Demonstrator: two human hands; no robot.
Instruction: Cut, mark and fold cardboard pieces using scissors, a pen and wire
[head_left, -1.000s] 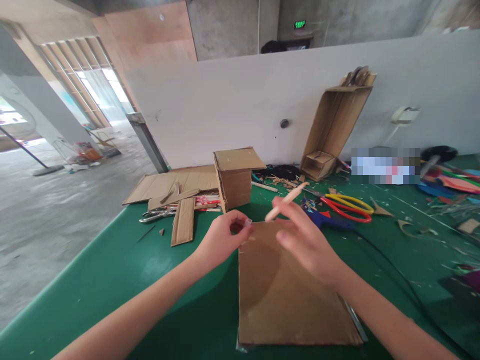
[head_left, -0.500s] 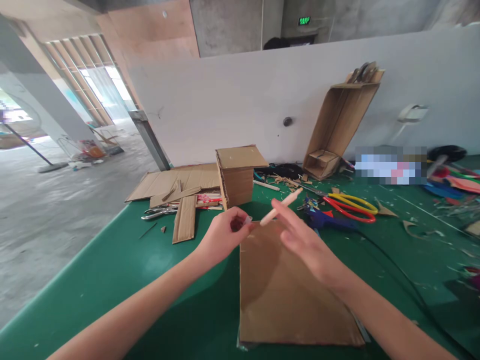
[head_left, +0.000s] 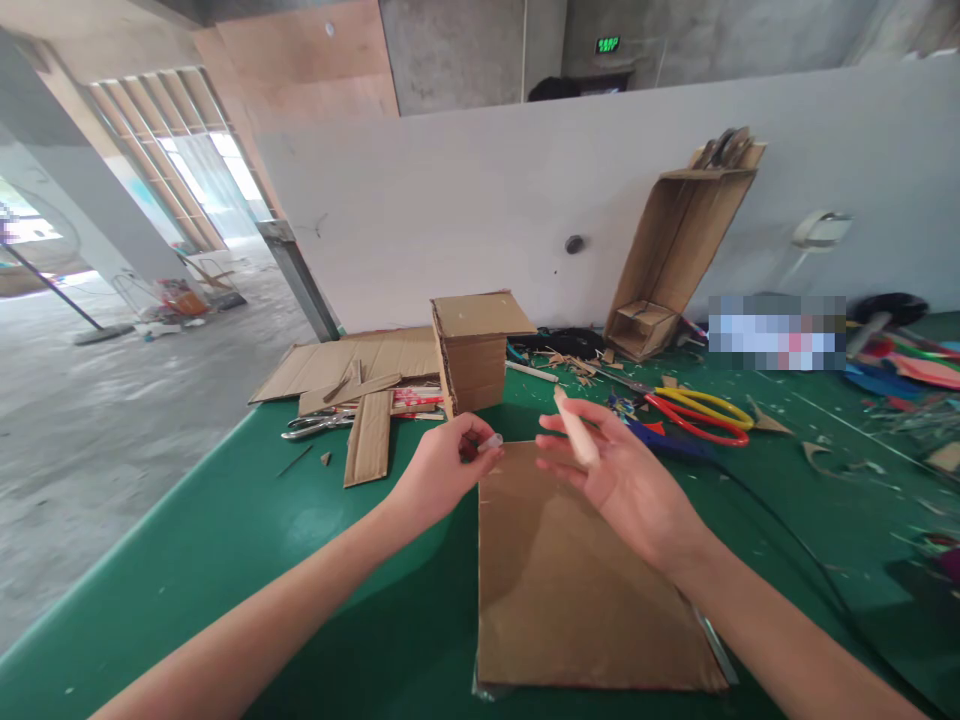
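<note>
I see the stick (head_left: pixel 576 430) above the cardboard (head_left: pixel 570 600), loosely cradled in the right hand (head_left: pixel 630 480); the left hand (head_left: pixel 446 465) pinches a clear bit (head_left: pixel 492 442). I judge this a handling step; the next move calls for a firmer right-hand grip.

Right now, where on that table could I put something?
The green table looks mostly bare between its left edge, the left forearm and the cardboard strip. It's crowded beyond the right hand, around the red and yellow handles.
</note>
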